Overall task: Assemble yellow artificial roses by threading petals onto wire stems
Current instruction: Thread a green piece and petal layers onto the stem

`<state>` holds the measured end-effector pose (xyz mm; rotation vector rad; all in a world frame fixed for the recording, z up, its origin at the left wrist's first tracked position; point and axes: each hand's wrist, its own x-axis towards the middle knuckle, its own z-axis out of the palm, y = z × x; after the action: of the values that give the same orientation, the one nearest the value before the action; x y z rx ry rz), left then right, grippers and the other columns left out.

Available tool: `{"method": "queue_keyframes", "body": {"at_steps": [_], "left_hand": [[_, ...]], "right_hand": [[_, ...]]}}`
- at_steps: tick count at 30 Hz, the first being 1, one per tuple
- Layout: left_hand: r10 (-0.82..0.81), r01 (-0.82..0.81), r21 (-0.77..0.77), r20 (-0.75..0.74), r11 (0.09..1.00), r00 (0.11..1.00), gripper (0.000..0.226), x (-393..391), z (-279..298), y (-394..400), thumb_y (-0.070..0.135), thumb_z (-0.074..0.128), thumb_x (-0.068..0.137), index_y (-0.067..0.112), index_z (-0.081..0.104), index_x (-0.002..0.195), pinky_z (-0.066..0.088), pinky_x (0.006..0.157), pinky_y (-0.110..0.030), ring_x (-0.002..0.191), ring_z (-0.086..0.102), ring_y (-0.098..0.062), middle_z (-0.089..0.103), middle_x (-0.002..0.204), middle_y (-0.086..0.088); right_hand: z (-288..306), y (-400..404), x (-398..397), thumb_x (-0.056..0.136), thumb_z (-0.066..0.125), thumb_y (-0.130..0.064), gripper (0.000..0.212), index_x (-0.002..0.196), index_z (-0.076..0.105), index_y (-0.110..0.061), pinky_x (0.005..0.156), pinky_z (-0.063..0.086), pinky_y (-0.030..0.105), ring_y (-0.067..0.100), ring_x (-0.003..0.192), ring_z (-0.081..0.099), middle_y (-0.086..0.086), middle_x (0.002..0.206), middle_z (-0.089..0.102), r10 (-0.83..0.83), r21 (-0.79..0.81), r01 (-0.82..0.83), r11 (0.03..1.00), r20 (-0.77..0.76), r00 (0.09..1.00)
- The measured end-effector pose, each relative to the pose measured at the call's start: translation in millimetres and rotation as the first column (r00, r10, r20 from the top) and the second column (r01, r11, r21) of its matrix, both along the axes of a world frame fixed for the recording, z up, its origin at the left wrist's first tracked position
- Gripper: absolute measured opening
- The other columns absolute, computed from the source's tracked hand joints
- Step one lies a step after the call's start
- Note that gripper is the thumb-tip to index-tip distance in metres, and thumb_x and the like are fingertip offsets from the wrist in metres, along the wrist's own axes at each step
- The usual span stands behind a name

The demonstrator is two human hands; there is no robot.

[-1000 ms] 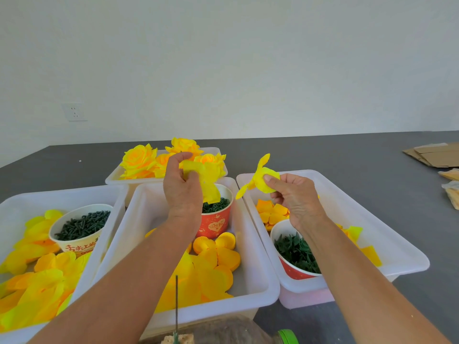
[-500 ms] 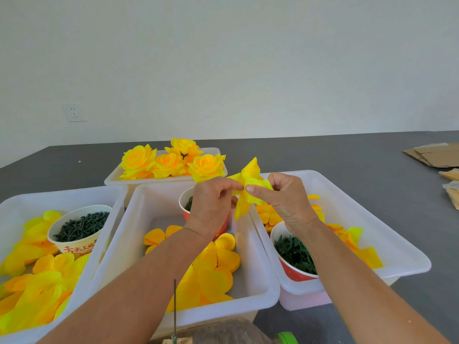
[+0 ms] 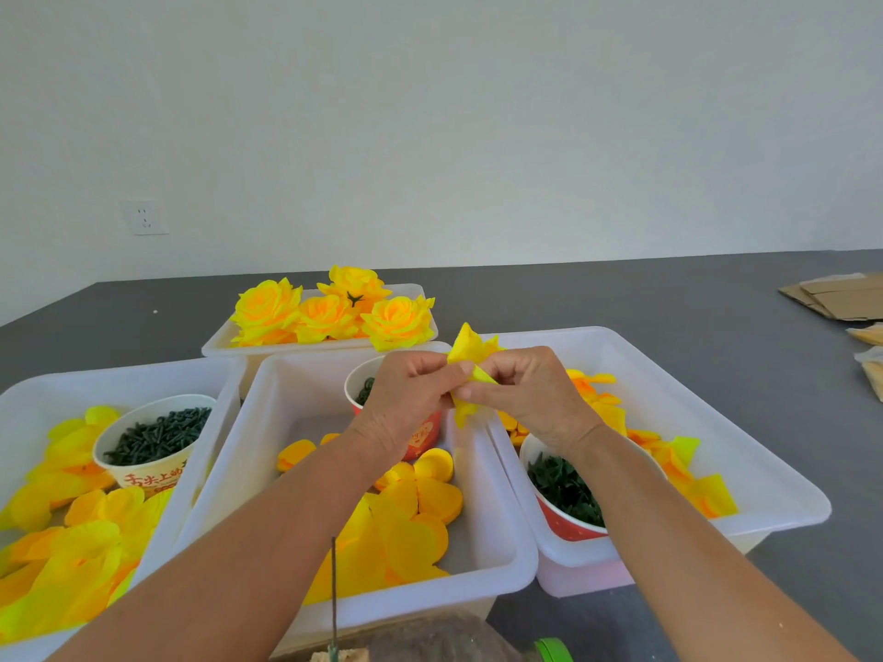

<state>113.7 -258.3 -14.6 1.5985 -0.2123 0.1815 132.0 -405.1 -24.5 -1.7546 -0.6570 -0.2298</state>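
- Both hands pinch one bunch of yellow petals [image 3: 470, 370] between them: left hand [image 3: 411, 398] and right hand [image 3: 530, 398] have their fingers curled onto it from either side, knuckles near touching, above the seam between the middle tray [image 3: 248, 451] and the right tray [image 3: 764, 475].
- Change: a second ago the hands were well apart, each with its own yellow piece; half a second ago they met; now the pieces read as one bunch, lower and more tightly gathered.
- Judgement: two petal layers are being joined or nested, so this flower is at an early to middle stage; finished roses [image 3: 329, 312] sit in the far tray [image 3: 215, 346].
- Hidden: the centre of the bunch lies behind the fingertips, so whether a stem or green part is inside cannot be told.
- Hidden: the red cup [image 3: 356, 389] in the middle tray is largely covered by the left hand; only a sliver of its dark contents shows.
- Cut off: a thin upright wire [image 3: 333, 590] stands at the bottom edge, its base out of view.
- Hard to make out: dark green pieces in the white cup [image 3: 157, 437] and in the right cup [image 3: 564, 489] are too small to identify.
- Cut off: cardboard [image 3: 836, 301] on the desk [image 3: 669, 298] runs off the right edge.
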Motion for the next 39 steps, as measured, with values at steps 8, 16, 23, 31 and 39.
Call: {"method": "queue_keyframes", "body": {"at_steps": [8, 16, 23, 31, 39], "left_hand": [[-0.13, 0.115, -0.18, -0.076, 0.977, 0.989, 0.022, 2, 6, 4, -0.012, 0.052, 0.084, -0.002, 0.067, 0.096, 0.052, 0.085, -0.04, 0.083, 0.065, -0.025, 0.072, 0.081, -0.008], [0.117, -0.119, 0.06, 0.029, 0.991, 0.993, 0.007, 1, 3, 6, 0.003, 0.064, 0.085, -0.003, 0.068, 0.085, 0.05, 0.063, -0.017, 0.063, 0.06, -0.004, 0.066, 0.075, -0.01], [0.229, -0.241, 0.205, 0.081, 0.949, 0.97, 0.024, 6, 3, 8, 0.013, 0.066, 0.085, 0.012, 0.054, 0.063, 0.037, 0.061, -0.027, 0.061, 0.04, -0.012, 0.049, 0.062, -0.003], [0.336, -0.347, 0.283, 0.088, 0.894, 0.938, 0.018, 9, 4, 10, 0.018, 0.065, 0.086, 0.006, 0.061, 0.073, 0.047, 0.08, -0.049, 0.072, 0.052, -0.03, 0.061, 0.073, -0.01], [0.359, -0.361, 0.208, 0.051, 0.909, 0.932, 0.007, 8, 5, 8, 0.022, 0.061, 0.089, 0.018, 0.066, 0.089, 0.05, 0.089, -0.046, 0.093, 0.061, -0.027, 0.068, 0.094, -0.006]], "right_hand": [[7, -3, 2, 0.087, 0.06, -0.008, 0.011, 0.086, 0.071, -0.007, 0.08, 0.054, 0.042, 0.025, 0.081, 0.065, 0.014, 0.086, 0.07, 0.032, 0.288, 0.046, 0.956, -0.258, 0.966], [10, -4, 1, 0.081, 0.067, -0.01, 0.011, 0.07, 0.069, -0.012, 0.05, 0.049, 0.018, 0.009, 0.055, 0.064, 0.001, 0.063, 0.07, -0.058, 0.33, 0.145, 0.933, -0.259, 0.964], [10, -5, 2, 0.082, 0.069, -0.014, 0.025, 0.059, 0.059, -0.014, 0.042, 0.036, 0.012, 0.001, 0.038, 0.041, -0.011, 0.041, 0.05, -0.25, 0.337, 0.313, 0.888, -0.217, 0.944], [13, -7, 5, 0.08, 0.072, -0.016, 0.038, 0.052, 0.046, -0.014, 0.043, 0.036, 0.014, 0.003, 0.042, 0.035, -0.007, 0.046, 0.04, -0.371, 0.417, 0.455, 0.787, -0.27, 0.889], [12, -8, 6, 0.083, 0.069, -0.016, 0.031, 0.058, 0.052, -0.01, 0.048, 0.036, 0.023, 0.016, 0.053, 0.035, 0.009, 0.06, 0.044, -0.404, 0.45, 0.499, 0.74, -0.295, 0.866]]}}
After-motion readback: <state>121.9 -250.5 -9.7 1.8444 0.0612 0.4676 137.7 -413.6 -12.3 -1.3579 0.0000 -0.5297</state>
